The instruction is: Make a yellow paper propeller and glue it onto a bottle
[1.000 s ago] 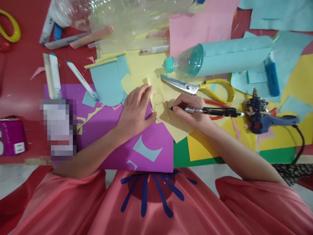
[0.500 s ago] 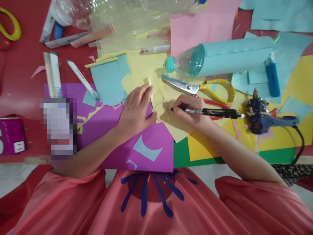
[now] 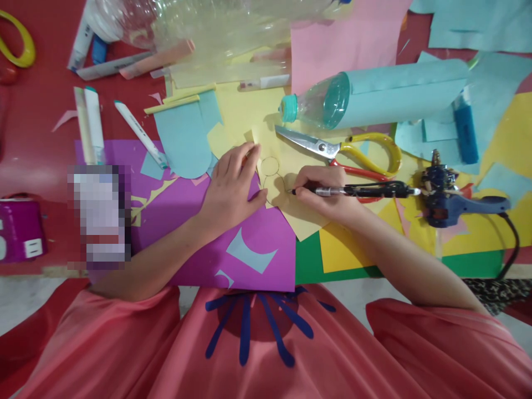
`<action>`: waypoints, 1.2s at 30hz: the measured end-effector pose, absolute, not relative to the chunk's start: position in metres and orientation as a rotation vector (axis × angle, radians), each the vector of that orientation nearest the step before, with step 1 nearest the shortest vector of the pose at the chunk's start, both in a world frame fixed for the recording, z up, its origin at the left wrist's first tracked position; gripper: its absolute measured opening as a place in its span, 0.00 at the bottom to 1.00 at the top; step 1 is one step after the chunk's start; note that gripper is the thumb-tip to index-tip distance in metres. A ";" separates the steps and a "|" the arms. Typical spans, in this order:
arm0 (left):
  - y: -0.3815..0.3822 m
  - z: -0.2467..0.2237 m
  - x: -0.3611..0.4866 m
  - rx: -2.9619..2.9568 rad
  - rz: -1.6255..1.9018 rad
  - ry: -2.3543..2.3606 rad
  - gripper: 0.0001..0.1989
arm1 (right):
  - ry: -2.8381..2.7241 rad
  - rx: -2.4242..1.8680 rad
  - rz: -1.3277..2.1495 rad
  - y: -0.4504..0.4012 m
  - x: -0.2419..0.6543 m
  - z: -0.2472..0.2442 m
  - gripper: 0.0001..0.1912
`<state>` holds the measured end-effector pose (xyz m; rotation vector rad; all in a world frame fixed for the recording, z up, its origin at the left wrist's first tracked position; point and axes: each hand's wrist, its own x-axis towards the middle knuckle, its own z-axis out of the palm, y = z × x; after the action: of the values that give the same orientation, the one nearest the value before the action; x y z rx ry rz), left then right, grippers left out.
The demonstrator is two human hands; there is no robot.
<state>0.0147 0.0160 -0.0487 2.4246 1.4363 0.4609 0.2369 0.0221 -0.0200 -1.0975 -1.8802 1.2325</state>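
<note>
My right hand point(image 3: 322, 191) is closed round a black pen point(image 3: 366, 190), its tip close to the yellow paper point(image 3: 301, 213). On that paper, between my hands, a small drawn circle sits above a larger rounded outline. My left hand point(image 3: 233, 183) lies with fingers apart at the left edge of the yellow paper, pressing down near the drawing, partly over purple paper point(image 3: 183, 221). Scissors point(image 3: 328, 148) with yellow and red handles lie just beyond my right hand. A bottle point(image 3: 374, 94) wrapped in light blue paper rests behind them.
A blue glue gun point(image 3: 451, 208) with a cord is at the right. Markers point(image 3: 139, 133), light blue paper point(image 3: 180, 136) and a phone point(image 3: 100, 216) lie at the left. Clear plastic bottles point(image 3: 187, 27) and pink paper point(image 3: 344, 50) are at the back.
The pen tip has moved slightly right and down, and the larger outline's right side now shows a longer line. My left hand has stayed in place.
</note>
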 end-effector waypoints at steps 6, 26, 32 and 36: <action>0.017 -0.048 0.015 2.398 0.468 1.419 0.33 | -1.870 -1.074 1.303 0.022 0.241 -0.022 0.07; 0.016 -0.047 0.015 2.380 0.436 1.437 0.32 | -2.039 -0.977 1.324 0.022 0.243 -0.022 0.09; 0.016 -0.048 0.015 2.389 0.440 1.426 0.33 | -2.011 -0.998 1.309 0.020 0.241 -0.021 0.09; 0.016 -0.047 0.016 2.381 0.439 1.452 0.32 | -2.041 -1.021 1.358 0.019 0.242 -0.022 0.09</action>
<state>0.0157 0.0158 -0.0466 2.3806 1.4523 0.4395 0.2423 0.0191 -0.0218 -1.0207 -2.0406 1.3581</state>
